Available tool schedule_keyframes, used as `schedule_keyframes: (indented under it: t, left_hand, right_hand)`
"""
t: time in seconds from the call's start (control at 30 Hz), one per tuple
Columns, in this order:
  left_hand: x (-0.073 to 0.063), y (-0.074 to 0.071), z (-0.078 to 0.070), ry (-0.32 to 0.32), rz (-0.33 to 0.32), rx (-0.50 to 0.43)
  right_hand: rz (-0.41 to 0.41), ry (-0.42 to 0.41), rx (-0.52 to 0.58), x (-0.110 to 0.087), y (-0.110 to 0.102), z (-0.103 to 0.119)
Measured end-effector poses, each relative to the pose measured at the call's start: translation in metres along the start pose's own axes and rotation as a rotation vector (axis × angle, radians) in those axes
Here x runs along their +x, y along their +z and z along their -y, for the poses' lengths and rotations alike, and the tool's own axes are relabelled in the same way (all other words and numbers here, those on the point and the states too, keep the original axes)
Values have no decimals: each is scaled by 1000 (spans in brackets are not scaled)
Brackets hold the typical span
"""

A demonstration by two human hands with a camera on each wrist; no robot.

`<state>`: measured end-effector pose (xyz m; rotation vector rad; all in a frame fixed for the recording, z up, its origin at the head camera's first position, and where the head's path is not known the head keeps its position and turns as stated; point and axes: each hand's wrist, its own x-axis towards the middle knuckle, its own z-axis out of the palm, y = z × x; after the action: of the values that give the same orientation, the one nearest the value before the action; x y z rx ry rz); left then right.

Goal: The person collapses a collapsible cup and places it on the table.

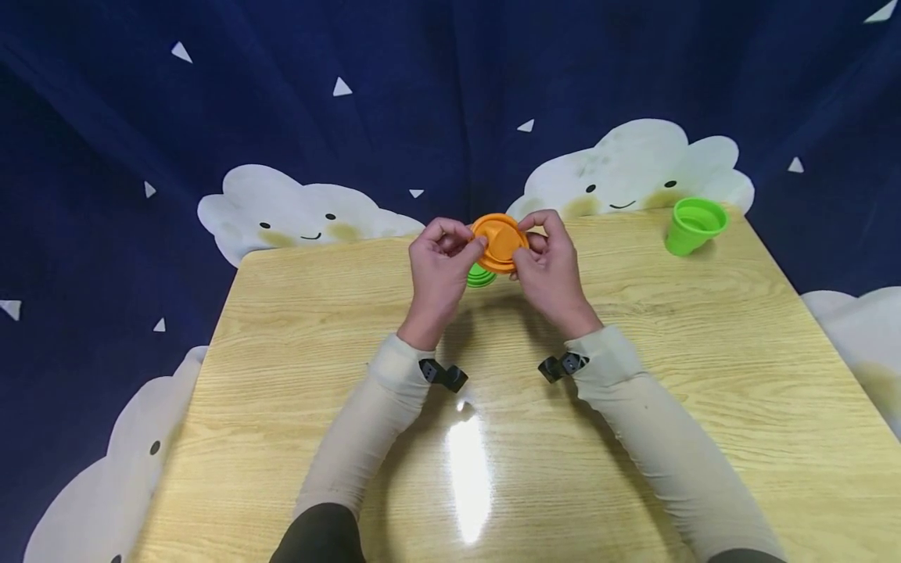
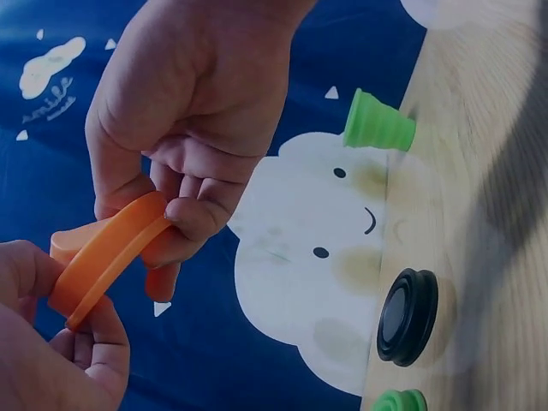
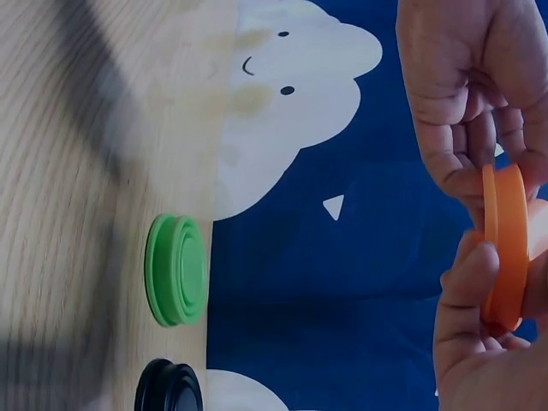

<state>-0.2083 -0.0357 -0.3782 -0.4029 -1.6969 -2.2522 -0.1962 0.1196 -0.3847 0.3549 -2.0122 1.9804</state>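
An orange collapsible cup (image 1: 503, 241), mostly flattened into a thick ring with a raised bump on one face, is up in the air between both hands. On its left side my left hand (image 1: 439, 270) pinches the rim with thumb and fingers. The right hand (image 1: 552, 274) pinches the opposite edge. In the right wrist view the orange cup (image 3: 507, 248) stands nearly edge-on. Behind it on the table lies a flattened green cup (image 3: 176, 270), partly hidden in the head view. Beside that sits a flattened black cup (image 2: 408, 317), which the hands hide from the head camera.
An expanded green cup (image 1: 693, 227) stands upright near the table's far right corner. The wooden table (image 1: 310, 328) ends at a dark blue curtain (image 1: 422, 94) with white clouds and triangles. A bright reflection lies on the tabletop between the forearms.
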Motion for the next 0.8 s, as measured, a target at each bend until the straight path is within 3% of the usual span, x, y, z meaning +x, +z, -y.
schedule_keyframes:
  t: [0.43, 0.63, 0.8]
  left_hand:
    - [-2, -5, 2, 75, 76, 36]
    - [-1, -5, -3, 136, 115, 197]
    - [-6, 2, -29, 182, 123, 329]
  right_hand:
    - [-1, 11, -12, 0, 0, 4]
    - [73, -43, -95, -5, 2, 25]
    - [112, -82, -170, -9, 4, 44]
